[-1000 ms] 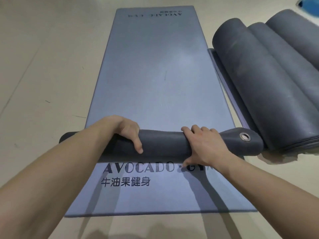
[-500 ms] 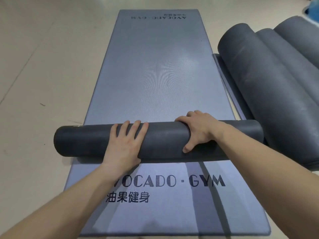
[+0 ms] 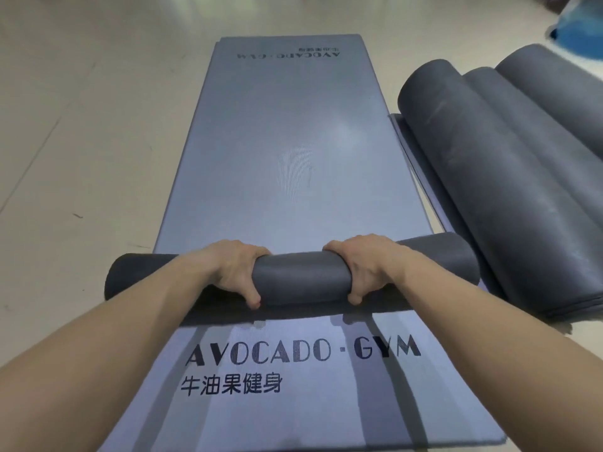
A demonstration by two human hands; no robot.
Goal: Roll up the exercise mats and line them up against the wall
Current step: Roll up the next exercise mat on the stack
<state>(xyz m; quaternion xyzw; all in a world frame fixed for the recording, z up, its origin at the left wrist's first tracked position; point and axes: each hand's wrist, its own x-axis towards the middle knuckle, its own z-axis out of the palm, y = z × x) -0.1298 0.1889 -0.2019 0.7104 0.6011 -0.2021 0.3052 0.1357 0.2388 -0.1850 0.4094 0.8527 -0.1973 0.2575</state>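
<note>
While both forearms reach straight ahead, the left hand point(image 3: 233, 272) and right hand point(image 3: 365, 269) grip the dark roll point(image 3: 300, 278) lying across the flat mat point(image 3: 287, 141); rolled mats point(image 3: 489, 190) sit at two o'clock.

mat point(image 3: 287, 164): smooth, slight sheen | roll point(image 3: 300, 282): matt | floor point(image 3: 81, 141): glossy

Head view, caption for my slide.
Left hand and right hand grip a dark grey foam roll atop a flat blue-grey gym mat.
</note>
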